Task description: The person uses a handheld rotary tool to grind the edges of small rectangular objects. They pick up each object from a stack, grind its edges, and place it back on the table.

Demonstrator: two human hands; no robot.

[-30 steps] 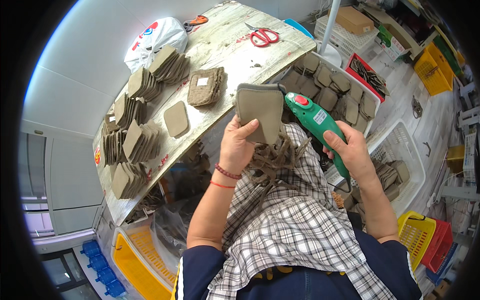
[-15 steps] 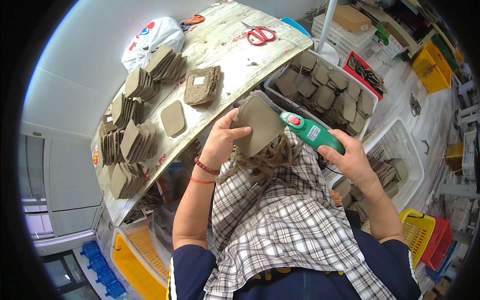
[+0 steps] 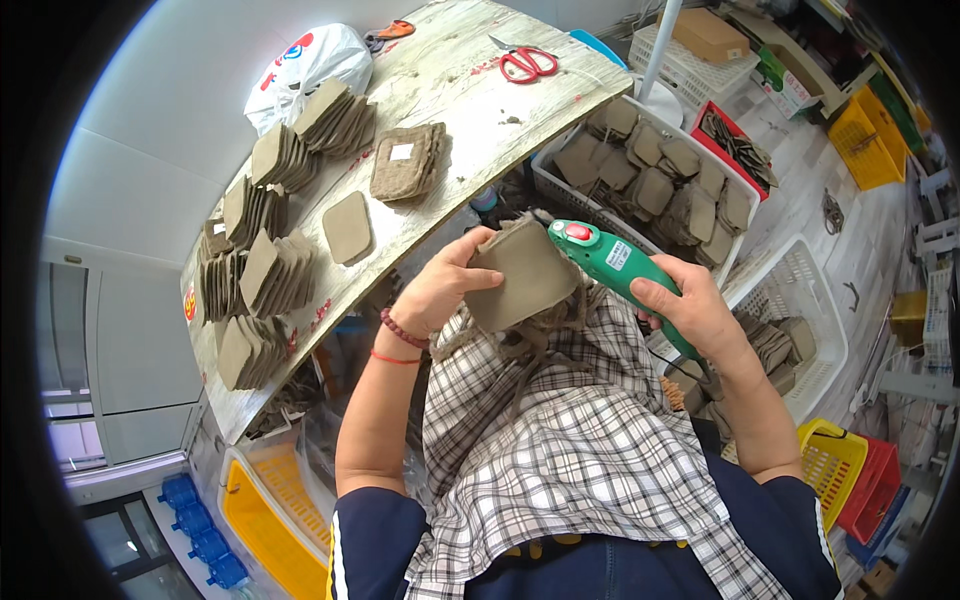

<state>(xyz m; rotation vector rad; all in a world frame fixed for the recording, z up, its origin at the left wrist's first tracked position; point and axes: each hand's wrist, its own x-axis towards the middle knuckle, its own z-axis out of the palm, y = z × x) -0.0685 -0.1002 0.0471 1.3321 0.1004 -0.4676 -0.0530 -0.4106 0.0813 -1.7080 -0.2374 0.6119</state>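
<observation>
My left hand pinches a brown-grey pad with rounded corners, its thumb on the flat face. In my right hand is a green electric cutter with a red button. The cutter's head meets the pad's upper right edge; the exact contact is hidden. Brown fuzzy strips hang below the pad onto the checked apron over my lap. A single pad lies flat on the table, near a stack of fuzzy-edged pads with a white label on top.
Several leaning piles of pads stand along the table's left side. Red-handled scissors and a white plastic bag lie farther back. White crates of pads stand to the right, past a red box. A yellow crate is at lower left.
The pad has turned and tilted in my left hand. The cutter has shifted slightly left and up along its edge, and the hanging strips show less below it.
</observation>
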